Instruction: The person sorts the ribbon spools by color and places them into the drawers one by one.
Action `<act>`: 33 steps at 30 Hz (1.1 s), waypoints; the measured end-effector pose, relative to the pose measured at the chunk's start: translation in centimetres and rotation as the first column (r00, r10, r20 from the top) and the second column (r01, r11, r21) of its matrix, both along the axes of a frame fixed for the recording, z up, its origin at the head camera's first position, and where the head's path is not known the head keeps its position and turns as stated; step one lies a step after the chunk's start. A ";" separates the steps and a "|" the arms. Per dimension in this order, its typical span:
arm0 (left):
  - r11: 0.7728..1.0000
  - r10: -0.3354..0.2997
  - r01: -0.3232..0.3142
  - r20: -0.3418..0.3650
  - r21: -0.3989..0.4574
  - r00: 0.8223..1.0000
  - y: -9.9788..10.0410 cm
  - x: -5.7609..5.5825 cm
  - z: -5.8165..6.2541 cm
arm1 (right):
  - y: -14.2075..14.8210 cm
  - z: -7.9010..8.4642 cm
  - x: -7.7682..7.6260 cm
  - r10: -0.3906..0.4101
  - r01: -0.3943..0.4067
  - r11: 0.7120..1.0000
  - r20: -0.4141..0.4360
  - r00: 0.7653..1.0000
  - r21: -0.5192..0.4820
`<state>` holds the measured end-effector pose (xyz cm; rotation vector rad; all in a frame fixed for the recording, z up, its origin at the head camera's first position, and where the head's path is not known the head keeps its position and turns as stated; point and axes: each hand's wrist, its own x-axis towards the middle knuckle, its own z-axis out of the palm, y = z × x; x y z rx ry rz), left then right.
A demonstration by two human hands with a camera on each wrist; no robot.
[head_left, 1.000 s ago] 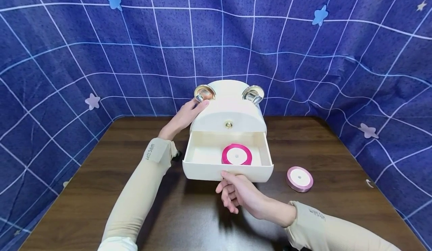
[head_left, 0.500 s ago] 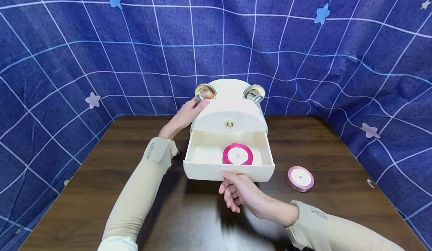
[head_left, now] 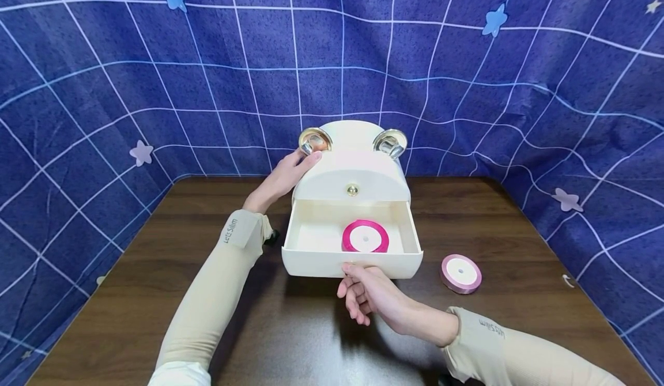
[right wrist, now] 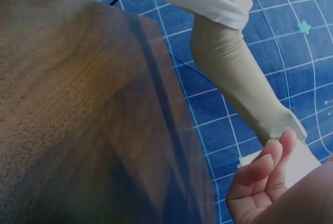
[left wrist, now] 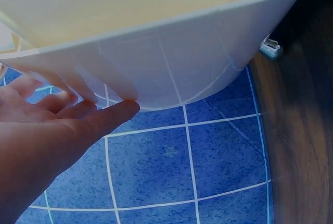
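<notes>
A white drawer box (head_left: 350, 164) with a rounded top stands on the table, its lower drawer (head_left: 306, 264) pulled out towards me. A deep-pink ribbon spool (head_left: 349, 237) with a white centre lies flat inside that drawer. My left hand (head_left: 284, 178) rests against the box's left side, its thumb by the left round metal piece; the left wrist view shows the fingertips at the glossy white wall (left wrist: 177, 67). At the middle of the drawer front, my right hand (head_left: 377, 296) pinches the knob between thumb and forefinger, which hide it. The other right fingers hang loosely curled.
A paler pink ribbon spool (head_left: 460, 273) lies on the dark wooden table (head_left: 508, 259), right of the drawer. A gold knob (head_left: 352, 190) sits on the upper front, and a second round metal piece (head_left: 390, 143) at the box's top right. Blue patterned cloth (head_left: 332, 46) hangs behind.
The view has shifted very slightly. Both hands, the drawer and the two spools stay where they were.
</notes>
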<state>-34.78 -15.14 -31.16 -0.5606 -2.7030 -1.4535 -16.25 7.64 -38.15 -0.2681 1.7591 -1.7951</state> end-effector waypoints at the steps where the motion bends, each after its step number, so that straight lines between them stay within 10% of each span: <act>1: 1.000 0.000 0.000 -0.001 0.001 1.000 0.0 0.0 0.0 | 0.0 0.0 0.0 0.000 0.000 1.000 -0.001 1.000 0.002; 33: 1.000 0.006 -0.006 0.006 0.007 1.000 0.0 0.0 -0.1 | 0.1 -0.3 -1.4 -0.009 0.012 0.998 -0.048 0.999 0.055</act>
